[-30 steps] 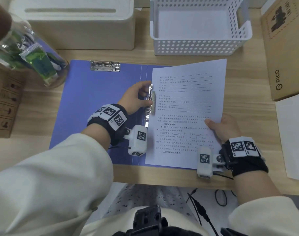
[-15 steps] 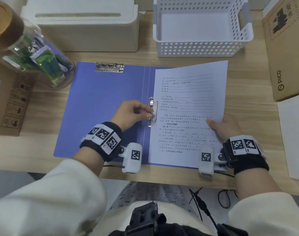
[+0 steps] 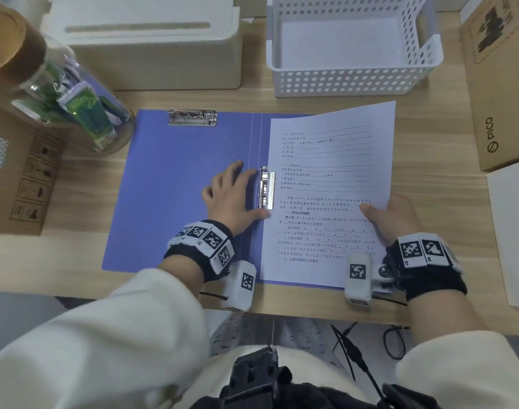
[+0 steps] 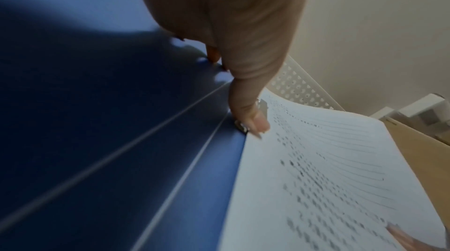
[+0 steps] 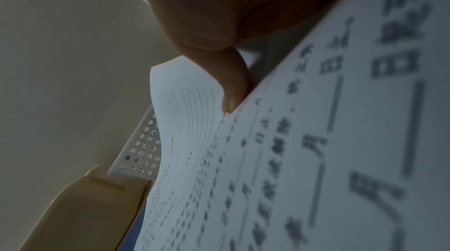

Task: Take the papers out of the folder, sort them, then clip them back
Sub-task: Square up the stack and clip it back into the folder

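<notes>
While blurred, papers (image 5: 316,159) hide right hand (image 3: 397,219) fingers.

White perforated basket (image 3: 352,81) at the tabletop's (image 3: 447,202) far edge, cream box (image 3: 152,54) beside it, glass jar (image 3: 63,95) far left, cardboard box (image 3: 500,93) far right.

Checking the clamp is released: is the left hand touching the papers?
Touching. The left wrist view shows the left hand's thumb tip on the papers' edge beside the clip.

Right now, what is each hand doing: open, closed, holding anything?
Left hand: open, fingers flat on the blue folder beside the side clip.
Right hand: pinching the papers at their right edge.
</notes>
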Tool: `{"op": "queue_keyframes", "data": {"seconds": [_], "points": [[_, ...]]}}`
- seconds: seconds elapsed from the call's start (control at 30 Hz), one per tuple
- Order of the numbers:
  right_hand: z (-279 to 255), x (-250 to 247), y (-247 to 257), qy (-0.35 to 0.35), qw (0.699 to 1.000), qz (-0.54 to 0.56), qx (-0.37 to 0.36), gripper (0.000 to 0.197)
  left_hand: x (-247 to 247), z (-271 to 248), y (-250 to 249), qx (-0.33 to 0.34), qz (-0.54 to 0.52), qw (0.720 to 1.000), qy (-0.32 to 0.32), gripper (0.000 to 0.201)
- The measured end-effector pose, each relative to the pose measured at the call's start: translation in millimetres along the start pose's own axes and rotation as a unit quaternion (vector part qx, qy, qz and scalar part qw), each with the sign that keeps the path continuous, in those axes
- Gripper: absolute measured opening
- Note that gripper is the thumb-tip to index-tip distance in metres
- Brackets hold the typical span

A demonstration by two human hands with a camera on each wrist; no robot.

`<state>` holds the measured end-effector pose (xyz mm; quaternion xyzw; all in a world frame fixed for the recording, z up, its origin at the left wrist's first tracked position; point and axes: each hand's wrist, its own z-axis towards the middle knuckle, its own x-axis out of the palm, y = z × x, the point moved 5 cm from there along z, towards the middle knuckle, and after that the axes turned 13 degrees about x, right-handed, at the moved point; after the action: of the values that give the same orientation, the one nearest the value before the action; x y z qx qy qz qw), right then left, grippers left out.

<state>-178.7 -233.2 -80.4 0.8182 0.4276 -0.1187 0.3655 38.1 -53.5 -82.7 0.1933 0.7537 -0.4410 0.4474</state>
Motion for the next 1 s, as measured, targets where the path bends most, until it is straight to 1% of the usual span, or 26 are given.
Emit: {"op": "queue_keyframes", "data": {"seconds": [0.07, 0.1, 0.17, 0.2, 0.23, 0.27, 0.3, 0.33, 0.4, 0.43, 0.47, 0.5, 0.53, 0.57, 0.6, 0.63, 0.67, 0.7, 0.73, 0.77, 0.8, 0.83, 0.87, 0.9, 0.97, 1.0], "points": [[-1, 0, 0, -0.001, 1.000, -0.009, 0.000, 0.037, 1, 0, 1, -0.001, 0.006, 1.000, 0.004, 0.083], [-3, -1, 1, -0.007, 1.000, -0.015, -0.001, 0.042, 1, 0, 1, 0.000, 0.003, 1.000, 0.004, 0.083], [-9, -8, 5, -0.042, 0.999, 0.004, -0.006, 0.066, -3, -2, 1, -0.001, -0.014, 1.000, 0.009, 0.086], [-14, -12, 10, -0.071, 0.997, 0.019, -0.017, 0.079, -5, -4, 4, -0.003, -0.025, 1.000, 0.009, 0.086], [-20, -16, 17, -0.110, 0.993, 0.014, -0.044, 0.089, -9, -7, 8, -0.011, -0.034, 0.999, 0.005, 0.086], [-26, -17, 25, -0.148, 0.986, -0.012, -0.072, 0.093, -16, -12, 16, -0.029, -0.046, 0.998, -0.013, 0.085], [-31, -15, 34, -0.173, 0.979, -0.043, -0.097, 0.091, -27, -20, 27, -0.057, -0.058, 0.996, -0.048, 0.083], [-34, -9, 41, -0.172, 0.976, -0.068, -0.117, 0.085, -40, -30, 42, -0.101, -0.064, 0.988, -0.096, 0.080], [-32, 11, 47, -0.102, 0.983, -0.099, -0.116, 0.066, -71, -58, 81, -0.215, -0.053, 0.955, -0.197, 0.075], [-32, 22, 44, -0.069, 0.985, -0.122, -0.096, 0.061, -85, -75, 104, -0.273, -0.049, 0.933, -0.229, 0.072], [-30, 30, 36, -0.057, 0.985, -0.152, -0.065, 0.059, -93, -89, 127, -0.322, -0.064, 0.914, -0.239, 0.070], [-28, 34, 28, -0.065, 0.981, -0.180, -0.034, 0.060, -97, -99, 149, -0.356, -0.110, 0.898, -0.233, 0.068], [-28, 37, 22, -0.082, 0.977, -0.194, -0.014, 0.062, -97, -105, 166, -0.373, -0.181, 0.884, -0.218, 0.063], [-28, 37, 15, -0.099, 0.975, -0.201, 0.004, 0.066, -94, -108, 177, -0.380, -0.252, 0.869, -0.194, 0.055], [-28, 36, 11, -0.111, 0.973, -0.203, 0.023, 0.070, -95, -110, 181, -0.383, -0.300, 0.859, -0.162, 0.043], [-28, 34, 7, -0.117, 0.972, -0.200, 0.049, 0.076, -98, -108, 180, -0.371, -0.331, 0.859, -0.126, 0.030], [-28, 31, 4, -0.119, 0.971, -0.195, 0.074, 0.083, -106, -107, 175, -0.348, -0.342, 0.869, -0.085, 0.021], [-31, 28, 3, -0.121, 0.970, -0.192, 0.092, 0.091, -119, -107, 166, -0.306, -0.352, 0.883, -0.049, 0.014], [-31, 25, 2, -0.122, 0.967, -0.199, 0.101, 0.097, -136, -105, 151, -0.251, -0.366, 0.896, -0.016, 0.015], [-32, 24, 2, -0.121, 0.966, -0.207, 0.099, 0.100, -154, -105, 133, -0.190, -0.383, 0.904, 0.011, 0.023], [-32, 22, 2, -0.114, 0.966, -0.213, 0.094, 0.100, -171, -105, 111, -0.128, -0.405, 0.904, 0.042, 0.035], [-34, 21, 2, -0.104, 0.971, -0.197, 0.088, 0.097, -184, -106, 85, -0.062, -0.428, 0.898, 0.075, 0.047], [-31, 19, -1, -0.095, 0.977, -0.174, 0.082, 0.093, -192, -105, 61, -0.002, -0.446, 0.889, 0.099, 0.051], [-30, 16, -2, -0.086, 0.984, -0.140, 0.072, 0.088, -194, -101, 34, 0.047, -0.468, 0.874, 0.120, 0.053], [-25, 7, -4, -0.060, 0.997, -0.039, 0.040, 0.075, -177, -90, -17, 0.133, -0.487, 0.842, 0.188, 0.061], [-23, 1, -6, -0.042, 0.998, 0.019, 0.033, 0.066, -157, -82, -39, 0.168, -0.461, 0.838, 0.238, 0.062]]}}
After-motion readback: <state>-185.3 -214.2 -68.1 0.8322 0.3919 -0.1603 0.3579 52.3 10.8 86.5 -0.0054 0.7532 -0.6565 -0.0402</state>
